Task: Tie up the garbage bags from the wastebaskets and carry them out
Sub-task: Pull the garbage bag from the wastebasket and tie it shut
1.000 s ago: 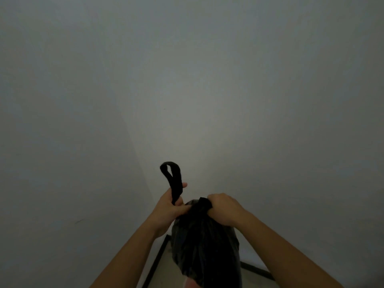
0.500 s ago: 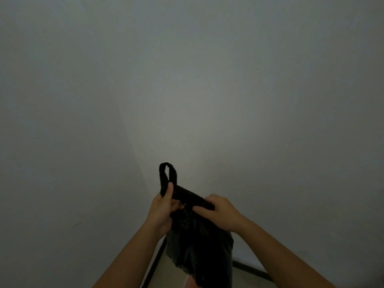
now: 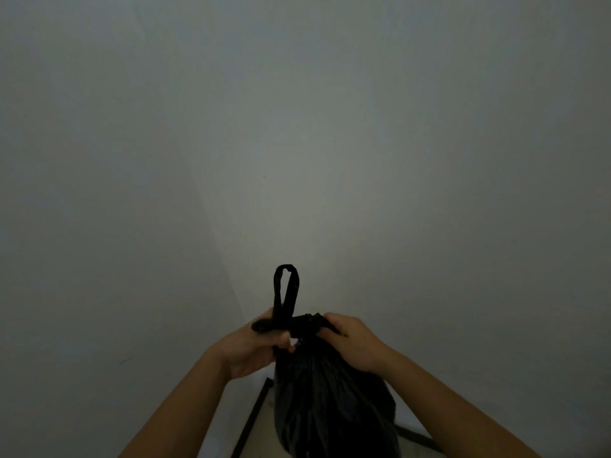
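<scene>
A black garbage bag [image 3: 330, 401] hangs in front of me at the bottom centre, its neck bunched into a knot between my hands. My left hand [image 3: 251, 348] grips one handle strip, whose loop [image 3: 286, 289] stands up above the fingers. My right hand [image 3: 353, 342] is closed on the other strip at the right side of the knot. The bag's lower end runs out of the frame.
Two plain grey walls [image 3: 330, 127] meet in a corner [image 3: 218, 246] straight ahead. A dark baseboard [image 3: 251, 421] runs along the foot of both walls, with a strip of pale floor [image 3: 261, 438] beside the bag. The light is dim.
The strip that lay stretched between my hands has been drawn in tight at the bag's neck. The bag has risen a little, and the loop now stands straighter above my left hand.
</scene>
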